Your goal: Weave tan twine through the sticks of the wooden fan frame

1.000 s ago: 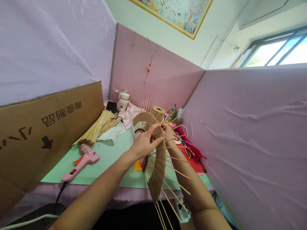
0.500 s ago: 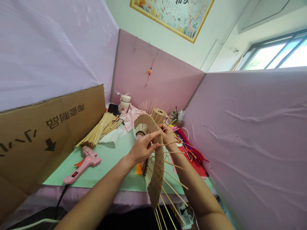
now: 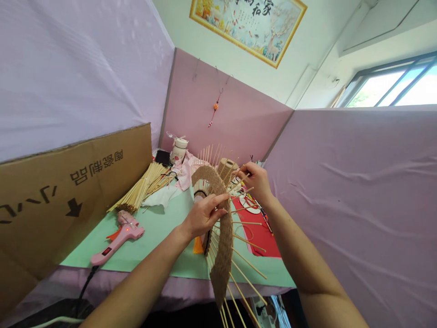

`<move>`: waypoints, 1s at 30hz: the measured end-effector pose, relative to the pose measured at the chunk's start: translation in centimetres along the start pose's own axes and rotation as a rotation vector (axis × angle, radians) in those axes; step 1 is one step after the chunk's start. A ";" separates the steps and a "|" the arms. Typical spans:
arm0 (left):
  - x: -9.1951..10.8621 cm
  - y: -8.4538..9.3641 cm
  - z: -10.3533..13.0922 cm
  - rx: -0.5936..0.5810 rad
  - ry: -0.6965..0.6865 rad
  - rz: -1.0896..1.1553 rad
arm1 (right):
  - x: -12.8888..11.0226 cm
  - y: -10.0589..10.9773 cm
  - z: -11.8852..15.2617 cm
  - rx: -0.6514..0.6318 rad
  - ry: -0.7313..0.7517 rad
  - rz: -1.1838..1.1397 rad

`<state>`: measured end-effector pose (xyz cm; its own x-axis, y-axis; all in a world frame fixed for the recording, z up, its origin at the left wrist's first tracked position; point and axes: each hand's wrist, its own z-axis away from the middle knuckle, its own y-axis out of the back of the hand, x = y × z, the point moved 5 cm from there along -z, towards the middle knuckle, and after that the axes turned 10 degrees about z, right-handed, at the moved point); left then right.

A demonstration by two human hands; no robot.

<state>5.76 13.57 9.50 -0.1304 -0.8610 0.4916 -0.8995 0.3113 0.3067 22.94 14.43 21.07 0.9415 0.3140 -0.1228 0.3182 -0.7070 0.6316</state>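
A curved brown band of woven twine (image 3: 223, 246) stands on edge in the middle, with thin bamboo sticks (image 3: 251, 251) fanning out from it. My left hand (image 3: 206, 213) is closed on the band, thumb on the near side. Beyond the band's right side, my right hand (image 3: 255, 180) is raised among the upper stick tips, fingers pinched; what lies between them is too small to make out. A thin loose strand loops over the red sheet (image 3: 262, 228) below. Behind the band are a dark curved edge and an orange tassel (image 3: 198, 245), partly hidden.
A pink glue gun (image 3: 119, 237) with a lit red light lies at the left, near a bundle of bamboo sticks (image 3: 139, 184) and a cardboard box (image 3: 68, 196). A twine spool (image 3: 226, 169), a white jar (image 3: 179, 149) and pink cloth stand behind. Fabric-covered partitions enclose the table.
My right hand has moved from beside the band outward to the right and up, uncovering more of the red sheet. My left hand keeps its hold. The view has shifted slightly.
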 end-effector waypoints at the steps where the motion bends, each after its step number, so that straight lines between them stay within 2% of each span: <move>1: 0.0 0.0 0.0 -0.002 0.005 -0.001 | -0.3 0.7 -0.6 -0.022 0.066 0.021; 5: -0.1 -0.2 0.0 -0.011 0.022 0.002 | -1.8 3.3 -2.5 -0.159 0.298 0.086; 8: -0.1 -0.2 -0.1 -0.008 0.025 0.020 | -3.1 4.9 -3.1 -0.183 0.415 0.147; 13: 0.1 -0.2 -0.2 0.012 0.010 0.011 | -4.7 6.5 -3.2 -0.023 0.507 0.255; 17: 0.0 -0.3 -0.1 0.011 0.019 0.004 | -5.7 6.7 -3.5 0.074 0.511 0.274; 21: 0.0 -0.3 -0.1 0.000 0.025 0.010 | -6.0 5.7 -4.3 0.047 0.455 0.235; 24: 0.0 -0.3 -0.1 -0.009 0.043 0.015 | -4.4 4.1 -4.8 0.015 0.315 0.195; 27: 0.1 -0.3 -0.1 -0.017 0.042 0.031 | -1.7 1.4 -4.2 -0.022 0.109 0.145; 30: 0.3 -0.4 -0.2 -0.023 0.036 0.041 | 0.4 -2.3 -2.8 -0.076 -0.078 0.065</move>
<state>6.16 13.24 9.73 -0.1513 -0.8327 0.5326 -0.8839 0.3552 0.3042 22.30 17.93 21.68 0.9666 0.2164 -0.1369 0.2494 -0.6732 0.6962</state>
